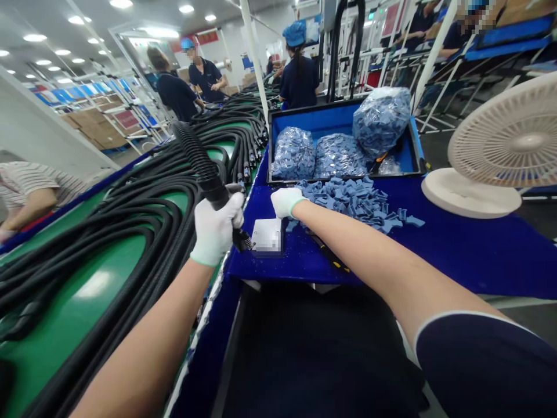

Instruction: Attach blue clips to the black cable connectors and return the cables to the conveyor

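A green workbench (pixel 73 302) heaped with black corrugated cables (pixel 143 215) fills the left of the frame, and a blue-covered table (pixel 456 255) lies at centre right, with a blue tray (pixel 272 145) of bagged parts above it. One thick cable (pixel 204 162) is gripped near its connector end by the gloved left hand (pixel 216 228), fingers wrapped round it. The gloved right hand (pixel 286 202) is held just beside loose blue plastic pieces (pixel 352 203), fingers pressed together (whether anything is pinched cannot be told).
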Demonstrator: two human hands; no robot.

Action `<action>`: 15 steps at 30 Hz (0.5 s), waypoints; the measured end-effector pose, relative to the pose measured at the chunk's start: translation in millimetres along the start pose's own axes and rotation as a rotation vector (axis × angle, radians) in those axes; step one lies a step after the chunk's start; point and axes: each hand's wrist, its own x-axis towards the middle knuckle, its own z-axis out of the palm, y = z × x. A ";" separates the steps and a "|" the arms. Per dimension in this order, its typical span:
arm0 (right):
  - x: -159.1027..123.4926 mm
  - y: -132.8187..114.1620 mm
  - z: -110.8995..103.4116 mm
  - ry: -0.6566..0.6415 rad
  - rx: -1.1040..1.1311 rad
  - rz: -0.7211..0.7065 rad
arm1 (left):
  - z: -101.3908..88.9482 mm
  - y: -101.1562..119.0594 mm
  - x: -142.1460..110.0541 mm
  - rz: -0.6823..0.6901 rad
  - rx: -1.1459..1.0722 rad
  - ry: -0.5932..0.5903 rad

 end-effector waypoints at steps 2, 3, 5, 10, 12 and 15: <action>6.0 -3.4 5.5 -0.013 -0.019 -0.002 | 5.0 -7.7 10.7 0.082 0.024 0.003; 6.4 -3.8 7.6 -0.005 -0.021 -0.006 | 6.1 -12.2 13.8 0.104 0.036 0.005; 3.6 -1.7 9.5 0.037 -0.009 -0.012 | 6.1 -21.1 16.5 0.105 0.059 0.014; -20.4 10.3 1.2 0.147 0.094 -0.033 | 4.0 -36.2 14.1 0.106 0.134 0.064; -37.5 10.9 -1.9 0.163 0.219 -0.123 | 4.0 -37.5 13.9 0.095 0.182 0.084; -64.6 2.5 2.1 0.191 0.594 -0.287 | 2.2 -35.5 16.0 0.069 0.247 0.053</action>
